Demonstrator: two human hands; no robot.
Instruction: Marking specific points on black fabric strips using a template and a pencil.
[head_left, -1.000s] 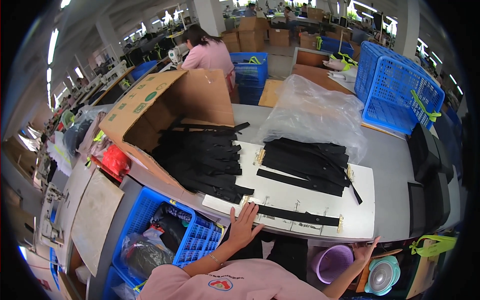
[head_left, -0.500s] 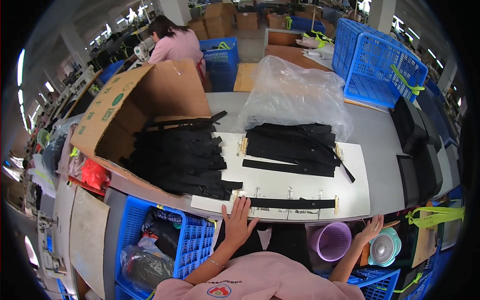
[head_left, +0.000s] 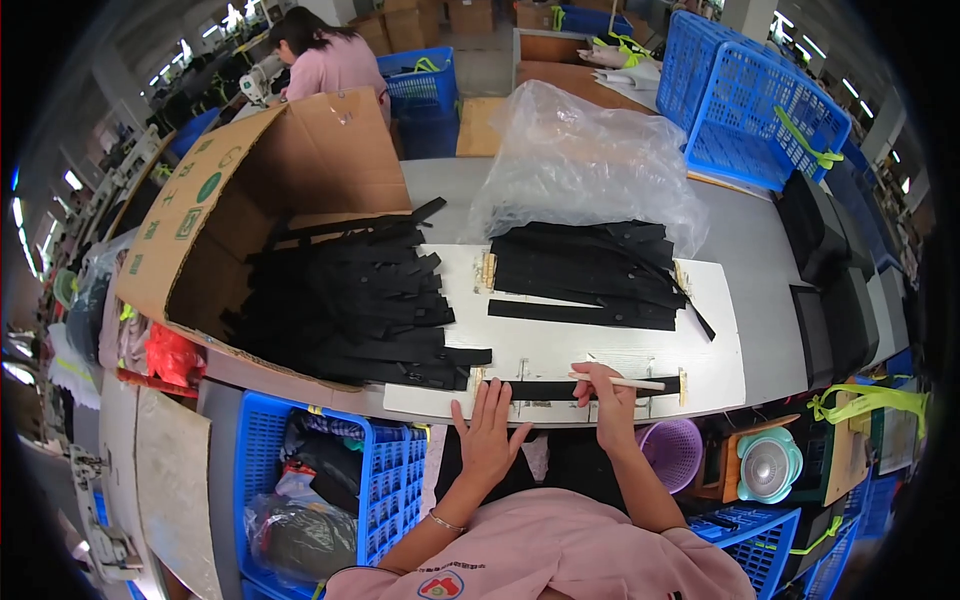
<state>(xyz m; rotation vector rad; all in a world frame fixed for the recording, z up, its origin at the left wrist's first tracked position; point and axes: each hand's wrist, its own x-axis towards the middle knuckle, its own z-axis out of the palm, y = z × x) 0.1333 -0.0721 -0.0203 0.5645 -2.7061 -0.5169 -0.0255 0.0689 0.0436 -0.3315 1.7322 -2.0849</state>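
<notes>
Several fingers of the left hand (head_left: pixel 487 440) lie flat and spread over the near left end of a black strip (head_left: pixel 545 391), pressing on it, it seems, and gripping nothing. To their right, the fingers of the right hand (head_left: pixel 612 405) are pinched around a slim, pale, pen-like stick (head_left: pixel 640 383). Half a second ago that right hand was well off to the right, past the purple basket (head_left: pixel 672 452) and near the green fan (head_left: pixel 770 466); now it has come in over the strip and the stick shows in its grasp. Both hands thus share the one piece, the left apparently steadying it. Whether the stick touches the cloth, I cannot tell.

Running beneath the right fingers, the strip looks narrow, matte, flat and nearly straight, its right end reaching a tan marker (head_left: pixel 683 387) on the white board (head_left: pixel 715 320). Beyond the fingers, farther up the board, one loose strip (head_left: pixel 580 312) lies just below a stack of black strips (head_left: pixel 585 265). Up and left of the left fingers, a messier heap (head_left: pixel 345 300) spills from the cardboard box (head_left: pixel 200 200). Farthest out, past the stack, sits a crumpled clear plastic bag (head_left: pixel 590 150).
</notes>
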